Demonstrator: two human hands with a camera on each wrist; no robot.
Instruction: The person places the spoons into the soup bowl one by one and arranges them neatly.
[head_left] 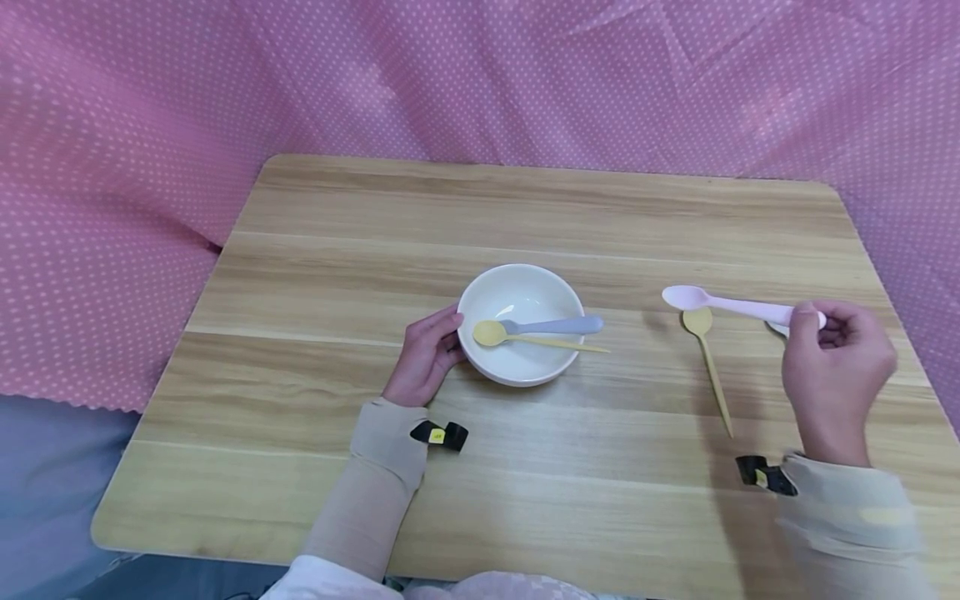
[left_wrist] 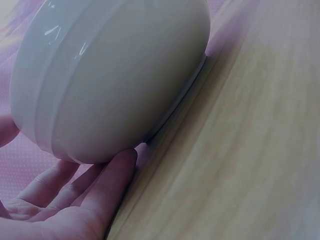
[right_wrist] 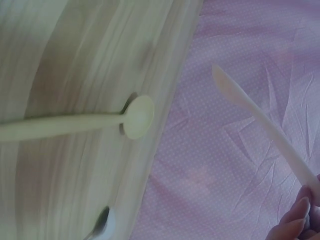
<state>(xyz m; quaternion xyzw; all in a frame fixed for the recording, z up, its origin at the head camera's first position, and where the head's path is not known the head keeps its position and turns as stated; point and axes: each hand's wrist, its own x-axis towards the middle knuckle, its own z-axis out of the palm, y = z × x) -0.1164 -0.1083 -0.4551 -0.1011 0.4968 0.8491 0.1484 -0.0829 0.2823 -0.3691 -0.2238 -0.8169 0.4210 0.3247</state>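
The head view suggests a job partway along: a blue-grey spoon (head_left: 558,325) and a yellow spoon (head_left: 490,333) lie in the white bowl (head_left: 525,371), handles over its rim. The left hand (head_left: 422,357) holds the bowl, thumb at the rim, fingers against its side. The right hand (head_left: 840,362) pinches a pink spoon (head_left: 750,308) by its handle end, well apart from the bowl. A second yellow spoon (head_left: 708,358) and a partly hidden spoon (right_wrist: 104,225) lie on the table (head_left: 600,517), apparently left to handle.
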